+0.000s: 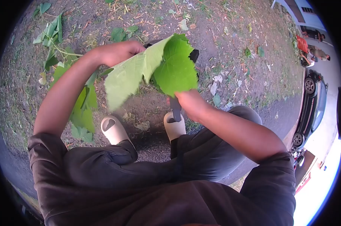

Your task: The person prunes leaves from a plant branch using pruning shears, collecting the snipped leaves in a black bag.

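Observation:
A large green lobed leaf [176, 66], folded with its pale underside [134, 73] to the left, covers much of the space between my hands. My left hand [121, 52] is closed at its upper left edge, fingers curled and partly hidden; I cannot tell what is in them. Below the leaf, my right hand [189, 103] is closed around a dark grey flat handle [175, 109] that points down toward my shoe. Parts of a black object [194, 55] show behind the leaf. A leafy vine [67, 52] runs under my left forearm.
Beige slides [114, 130] are on my feet on the dirt ground. Broad leaves [84, 107] hang left of my knees, with more vine leaves [52, 32] at upper left. Far right are a parked dark car [311, 107] and several people [317, 52].

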`<state>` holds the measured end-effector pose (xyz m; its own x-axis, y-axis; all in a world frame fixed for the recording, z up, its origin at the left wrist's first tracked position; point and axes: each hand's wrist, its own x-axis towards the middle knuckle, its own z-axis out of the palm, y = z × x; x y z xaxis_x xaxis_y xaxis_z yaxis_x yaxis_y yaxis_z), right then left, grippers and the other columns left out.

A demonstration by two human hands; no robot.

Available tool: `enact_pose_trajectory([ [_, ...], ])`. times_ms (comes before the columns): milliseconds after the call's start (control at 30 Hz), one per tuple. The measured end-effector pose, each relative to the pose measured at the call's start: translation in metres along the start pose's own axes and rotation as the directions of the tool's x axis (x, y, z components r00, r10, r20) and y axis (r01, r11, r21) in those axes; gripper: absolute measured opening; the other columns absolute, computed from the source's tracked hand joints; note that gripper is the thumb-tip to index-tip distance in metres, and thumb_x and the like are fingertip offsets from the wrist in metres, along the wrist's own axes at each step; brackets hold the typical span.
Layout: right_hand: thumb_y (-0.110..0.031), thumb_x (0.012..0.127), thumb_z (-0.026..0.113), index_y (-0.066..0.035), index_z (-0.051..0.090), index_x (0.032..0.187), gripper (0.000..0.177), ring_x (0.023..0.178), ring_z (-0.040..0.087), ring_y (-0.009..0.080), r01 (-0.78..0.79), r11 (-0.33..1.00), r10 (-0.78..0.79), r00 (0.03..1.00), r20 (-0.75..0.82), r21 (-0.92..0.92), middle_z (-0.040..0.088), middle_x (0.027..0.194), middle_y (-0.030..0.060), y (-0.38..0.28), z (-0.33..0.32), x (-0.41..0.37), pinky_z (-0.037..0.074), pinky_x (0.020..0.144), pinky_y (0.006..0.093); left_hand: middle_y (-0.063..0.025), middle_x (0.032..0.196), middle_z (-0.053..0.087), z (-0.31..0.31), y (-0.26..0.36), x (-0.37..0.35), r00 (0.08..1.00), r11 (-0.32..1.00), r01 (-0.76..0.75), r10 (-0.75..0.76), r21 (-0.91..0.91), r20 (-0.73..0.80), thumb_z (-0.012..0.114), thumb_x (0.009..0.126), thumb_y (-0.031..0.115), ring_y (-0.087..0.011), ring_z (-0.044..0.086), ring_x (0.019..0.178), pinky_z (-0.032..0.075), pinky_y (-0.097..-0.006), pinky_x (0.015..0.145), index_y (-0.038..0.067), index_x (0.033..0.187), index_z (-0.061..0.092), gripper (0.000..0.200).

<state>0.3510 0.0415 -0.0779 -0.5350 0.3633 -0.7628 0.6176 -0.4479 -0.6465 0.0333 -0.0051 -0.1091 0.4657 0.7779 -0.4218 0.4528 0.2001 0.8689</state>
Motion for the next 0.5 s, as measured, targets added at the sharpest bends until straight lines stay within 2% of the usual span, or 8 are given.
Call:
enact_pose_trajectory([
  [67, -0.047, 0.104, 0.068, 0.003, 0.055, 0.147, 0.067, 0.113, 0.064, 0.0198, 0.041, 0.999, -0.040, 0.999, -0.010, 0.023, 0.067, 0.134, 0.0180, -0.005, 0.002, 0.001, 0.051, 0.094, 0.0353, -0.0095, 0.146, 0.068, 0.015, -0.019, -0.003, 0.994, 0.984, 0.093, -0.100, -0.155, -0.038, 0.061, 0.113, 0.040, -0.0153, 0.066, 0.121, 0.055, -0.0374, 0.104, 0.009, 0.153, 0.062, 0.051],
  [100, -0.038, 0.105, 0.070, -0.002, 0.058, 0.135, 0.049, 0.099, 0.062, 0.0171, -0.007, 0.998, 0.009, 1.000, -0.029, 0.068, 0.064, 0.115, 0.0100, -0.007, 0.003, 0.002, 0.052, 0.086, 0.0347, -0.0095, 0.151, 0.065, 0.018, -0.020, -0.003, 0.977, 0.935, 0.175, -0.204, -0.309, -0.064, 0.059, 0.114, 0.045, -0.0161, 0.064, 0.124, 0.054, -0.0376, 0.106, 0.008, 0.155, 0.060, 0.055],
  [167, -0.029, 0.105, 0.073, -0.007, 0.061, 0.124, 0.031, 0.085, 0.061, 0.0145, -0.056, 0.991, 0.062, 0.997, -0.047, 0.120, 0.061, 0.095, 0.0019, -0.009, 0.005, -0.001, 0.053, 0.079, 0.0340, -0.0116, 0.145, 0.069, 0.017, -0.022, 0.005, 1.000, 0.955, 0.011, -0.014, -0.297, -0.008, 0.053, 0.115, 0.050, -0.0209, 0.070, 0.114, 0.058, -0.0391, 0.097, 0.007, 0.151, 0.061, 0.057],
  [233, -0.029, 0.101, 0.077, -0.006, 0.062, 0.116, 0.032, 0.082, 0.062, 0.0146, -0.137, 0.969, 0.155, 0.985, -0.076, 0.204, 0.060, 0.093, 0.0029, -0.013, 0.008, -0.005, 0.053, 0.071, 0.0347, 0.0005, 0.093, 0.069, 0.017, -0.026, 0.010, 0.961, 0.559, 0.276, -0.132, -0.782, 0.245, 0.062, 0.109, 0.034, -0.0138, 0.067, 0.076, 0.055, -0.0285, 0.064, 0.007, 0.130, 0.075, 0.036],
  [267, -0.029, 0.101, 0.077, -0.006, 0.062, 0.116, 0.032, 0.082, 0.062, 0.0146, -0.139, 0.969, 0.157, 0.985, -0.075, 0.207, 0.060, 0.093, 0.0029, -0.015, 0.008, -0.007, 0.053, 0.071, 0.0347, 0.0010, 0.087, 0.067, 0.017, -0.029, 0.011, 0.961, 0.750, 0.166, 0.022, -0.641, 0.275, 0.061, 0.111, 0.037, -0.0130, 0.068, 0.075, 0.056, -0.0275, 0.062, 0.007, 0.128, 0.075, 0.037],
  [300, -0.029, 0.100, 0.079, -0.006, 0.062, 0.114, 0.032, 0.078, 0.061, 0.0145, -0.163, 0.965, 0.180, 0.982, -0.067, 0.204, 0.060, 0.091, 0.0031, -0.017, 0.008, -0.008, 0.053, 0.067, 0.0351, 0.0010, 0.087, 0.067, 0.017, -0.012, 0.008, 0.960, 0.748, 0.169, 0.022, -0.642, 0.278, 0.061, 0.111, 0.037, -0.0130, 0.068, 0.075, 0.056, -0.0275, 0.062, 0.007, 0.128, 0.075, 0.037],
  [367, -0.030, 0.099, 0.080, -0.006, 0.062, 0.112, 0.032, 0.074, 0.061, 0.0144, -0.187, 0.962, 0.202, 0.978, -0.058, 0.201, 0.060, 0.088, 0.0033, -0.017, 0.005, -0.008, 0.052, 0.062, 0.0355, 0.0001, 0.084, 0.066, 0.017, 0.024, 0.000, 0.962, 0.964, 0.250, -0.236, -0.093, 0.138, 0.060, 0.112, 0.038, -0.0142, 0.070, 0.075, 0.058, -0.0312, 0.064, 0.008, 0.128, 0.075, 0.038],
  [500, -0.028, 0.098, 0.079, -0.006, 0.061, 0.109, 0.031, 0.065, 0.059, 0.0158, -0.260, 0.939, 0.256, 0.965, 0.046, 0.225, 0.059, 0.081, 0.0026, -0.018, 0.001, -0.007, 0.052, 0.059, 0.0364, -0.0016, 0.088, 0.069, 0.013, 0.023, -0.004, 0.945, 0.957, 0.286, -0.273, -0.051, 0.182, 0.060, 0.112, 0.037, -0.0152, 0.073, 0.079, 0.061, -0.0327, 0.068, 0.007, 0.128, 0.075, 0.037],
])
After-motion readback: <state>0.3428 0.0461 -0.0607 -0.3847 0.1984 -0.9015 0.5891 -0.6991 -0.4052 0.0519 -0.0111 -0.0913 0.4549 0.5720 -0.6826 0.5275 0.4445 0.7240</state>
